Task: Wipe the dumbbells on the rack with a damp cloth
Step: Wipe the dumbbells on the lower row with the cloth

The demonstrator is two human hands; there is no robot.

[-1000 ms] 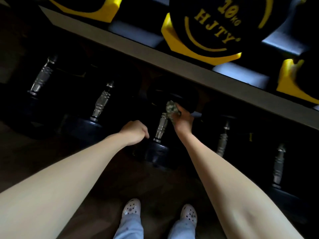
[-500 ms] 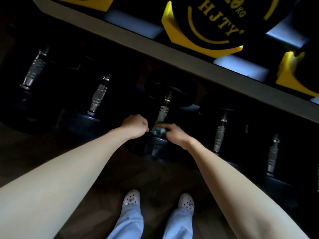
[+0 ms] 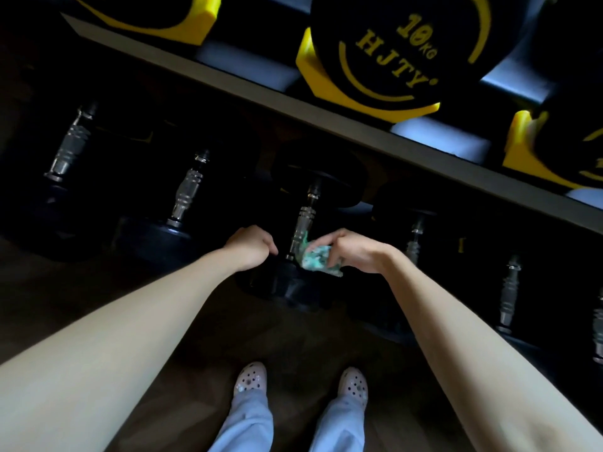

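Pale perforated clogs (image 3: 249,380) on dark floor. Left grip (image 3: 249,244): fingers curled at the near head of a black chrome-handled dumbbell (image 3: 303,223) (can't tell if it actually holds it). Right grip (image 3: 352,252) pinches a crumpled green-and-white patterned cloth (image 3: 318,257). The cloth touches the handle's lower end, on the lower rack tier. Behind: grey shelf rail (image 3: 228,84), with a black-and-yellow "10 KG" dumbbell (image 3: 385,50) on top.
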